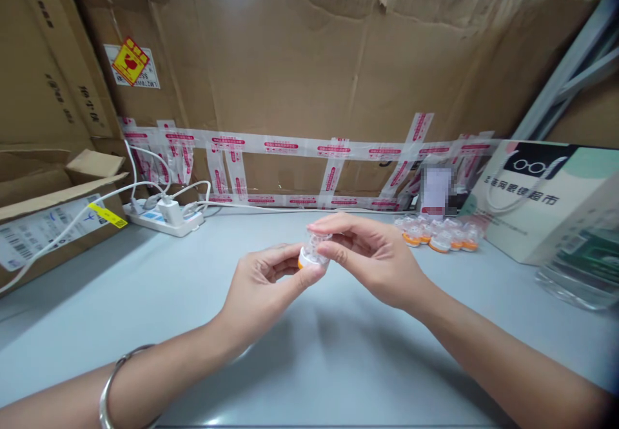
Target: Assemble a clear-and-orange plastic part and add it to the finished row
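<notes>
Between my two hands, above the grey table (217,377), is a small round piece (313,258) with a white and orange base and a clear plastic top. My left hand (271,280) pinches its base between thumb and fingers. The thumb and fingers of my right hand (370,251) close on the clear top part (317,240) from above and the right. Similar clear pieces with orange and white bases (440,235) stand in a cluster at the back right. Fingers hide part of the held piece, and its exact kind cannot be made out.
A white power strip (167,221) with plugged-in cables lies at the back left, beside an open cardboard box (58,222). A large taped carton (290,80) walls off the back. On the right are a white paper bag (527,203) and a clear plastic container (580,268).
</notes>
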`<state>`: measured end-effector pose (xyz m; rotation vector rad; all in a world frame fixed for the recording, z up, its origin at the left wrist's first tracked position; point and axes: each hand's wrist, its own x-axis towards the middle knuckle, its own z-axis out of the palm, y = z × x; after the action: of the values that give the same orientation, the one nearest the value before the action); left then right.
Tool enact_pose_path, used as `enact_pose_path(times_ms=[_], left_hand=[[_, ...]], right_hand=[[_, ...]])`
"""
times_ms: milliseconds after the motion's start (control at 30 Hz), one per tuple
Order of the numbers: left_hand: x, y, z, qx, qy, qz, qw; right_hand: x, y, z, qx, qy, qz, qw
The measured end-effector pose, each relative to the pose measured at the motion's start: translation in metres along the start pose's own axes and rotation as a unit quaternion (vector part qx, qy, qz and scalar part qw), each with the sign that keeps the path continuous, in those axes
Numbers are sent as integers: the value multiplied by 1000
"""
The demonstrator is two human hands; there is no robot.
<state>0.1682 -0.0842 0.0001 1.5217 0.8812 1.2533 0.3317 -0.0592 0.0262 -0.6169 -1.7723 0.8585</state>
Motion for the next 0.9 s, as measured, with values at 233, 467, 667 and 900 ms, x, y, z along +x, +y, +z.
enact_pose_path(times_ms=[233,467,667,900], left_hand=[[2,-3,0,6,23,-21,1000],[7,-10,-3,-6,14,-45,999],[12,-16,-6,-103,-33,-64,992],[14,-17,-7,-150,-83,-66,983]], right_hand=[[-1,8,7,40,59,13,997],[-2,14,14,81,108,75,988],[2,15,3,167,52,125,977],[6,16,-3,130,22,128,983]])
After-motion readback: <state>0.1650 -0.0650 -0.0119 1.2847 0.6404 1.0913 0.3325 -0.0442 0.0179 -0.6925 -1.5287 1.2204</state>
